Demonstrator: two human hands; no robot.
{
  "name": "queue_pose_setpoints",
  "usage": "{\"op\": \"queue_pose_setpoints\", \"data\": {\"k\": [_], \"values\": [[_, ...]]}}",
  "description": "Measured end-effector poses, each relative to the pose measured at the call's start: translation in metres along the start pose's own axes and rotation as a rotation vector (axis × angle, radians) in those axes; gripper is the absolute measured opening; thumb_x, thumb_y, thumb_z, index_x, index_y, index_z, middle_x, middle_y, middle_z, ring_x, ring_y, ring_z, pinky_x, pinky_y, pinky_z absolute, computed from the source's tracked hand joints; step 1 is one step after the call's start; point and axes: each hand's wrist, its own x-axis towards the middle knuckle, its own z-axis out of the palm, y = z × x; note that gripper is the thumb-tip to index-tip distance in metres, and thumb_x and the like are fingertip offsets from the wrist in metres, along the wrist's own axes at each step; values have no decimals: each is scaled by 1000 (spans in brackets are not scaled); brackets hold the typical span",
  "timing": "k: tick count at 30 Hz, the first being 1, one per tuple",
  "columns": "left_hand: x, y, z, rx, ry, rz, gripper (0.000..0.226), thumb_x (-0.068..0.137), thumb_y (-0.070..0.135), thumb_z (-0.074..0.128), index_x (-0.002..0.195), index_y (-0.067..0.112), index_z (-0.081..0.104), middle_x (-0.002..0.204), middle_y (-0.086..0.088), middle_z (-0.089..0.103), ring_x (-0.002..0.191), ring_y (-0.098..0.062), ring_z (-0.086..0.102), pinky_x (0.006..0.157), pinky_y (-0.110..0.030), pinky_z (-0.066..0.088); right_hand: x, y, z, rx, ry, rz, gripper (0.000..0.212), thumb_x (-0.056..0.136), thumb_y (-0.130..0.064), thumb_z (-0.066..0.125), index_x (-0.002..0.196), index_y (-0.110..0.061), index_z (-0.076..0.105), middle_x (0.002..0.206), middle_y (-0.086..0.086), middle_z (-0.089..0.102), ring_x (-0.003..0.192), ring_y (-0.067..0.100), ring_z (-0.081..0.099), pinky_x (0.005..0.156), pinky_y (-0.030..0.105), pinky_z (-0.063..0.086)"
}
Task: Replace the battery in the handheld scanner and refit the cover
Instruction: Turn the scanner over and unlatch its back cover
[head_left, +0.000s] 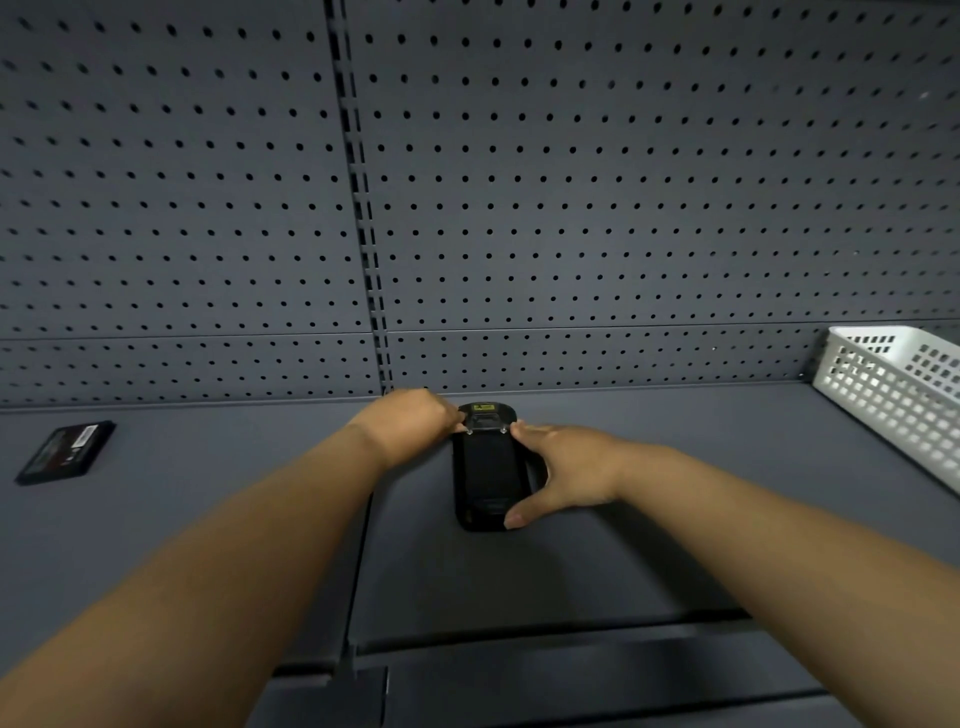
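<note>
The black handheld scanner (485, 467) lies back-up on the grey shelf, its yellow-labelled head pointing at the pegboard. My left hand (415, 421) presses with closed fingers on the scanner's upper left corner, beside the two small screws. My right hand (561, 470) wraps the scanner's right side, thumb at the lower end and fingertips near the top right screw. The back cover sits on the body. A black battery (65, 452) with a white label lies apart at the far left of the shelf.
A white perforated plastic basket (898, 395) stands at the right against the grey pegboard wall (571, 208). The shelf's front edge (545, 639) runs below my forearms, with a seam between shelf panels left of the scanner.
</note>
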Motion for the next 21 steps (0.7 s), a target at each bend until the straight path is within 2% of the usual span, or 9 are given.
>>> {"op": "queue_pose_setpoints", "data": {"k": [5, 12, 14, 15, 16, 18, 21], "values": [[0, 0, 2, -28, 40, -17, 23, 97, 21, 42, 109, 14, 61, 107, -9, 69, 96, -26, 65, 85, -41, 53, -1, 0, -1, 4, 1, -1, 114, 66, -59, 72, 152, -13, 12, 161, 1, 16, 147, 16, 20, 121, 26, 18], [-1, 15, 2, -74, 74, -84, 34, 100, 25, 35, 101, 6, 63, 105, -14, 68, 95, -30, 63, 85, -37, 48, -1, -1, 0, -5, 6, 6, 113, 66, -59, 73, 151, -12, 15, 160, 2, 20, 146, 17, 23, 120, 27, 20], [-4, 12, 6, -154, 88, -95, 35, 100, 27, 35, 105, 7, 63, 111, -14, 68, 100, -29, 63, 89, -37, 49, -2, -1, -1, 3, -7, 7, 110, 67, -57, 73, 150, -12, 17, 159, 3, 23, 145, 18, 26, 120, 29, 22], [-7, 11, 7, -209, 74, -97, 36, 100, 28, 35, 114, 8, 62, 120, -13, 66, 108, -28, 61, 95, -36, 48, -2, -1, -2, 7, -16, 8, 109, 68, -57, 73, 150, -12, 18, 158, 3, 24, 144, 18, 27, 120, 29, 23], [-12, 10, 8, -278, 57, -98, 39, 100, 30, 35, 125, 11, 57, 133, -11, 59, 120, -27, 56, 104, -35, 43, -2, -1, -3, 7, -26, 11, 108, 69, -57, 72, 150, -12, 18, 158, 3, 24, 144, 18, 27, 120, 29, 22], [-25, 11, 6, -401, -10, -97, 52, 98, 39, 38, 145, 16, 36, 154, -5, 35, 141, -21, 34, 116, -31, 25, 1, -1, -6, 6, -29, 30, 100, 74, -60, 65, 151, -14, 18, 157, 4, 25, 144, 19, 27, 119, 28, 22], [-38, 13, 6, -476, -121, -63, 83, 88, 55, 48, 151, 18, 10, 161, -2, 11, 148, -14, 11, 120, -29, 11, 8, -2, -10, 14, 35, 49, 81, 83, -62, 51, 149, -22, 26, 154, 8, 29, 143, 23, 27, 119, 31, 23]]}}
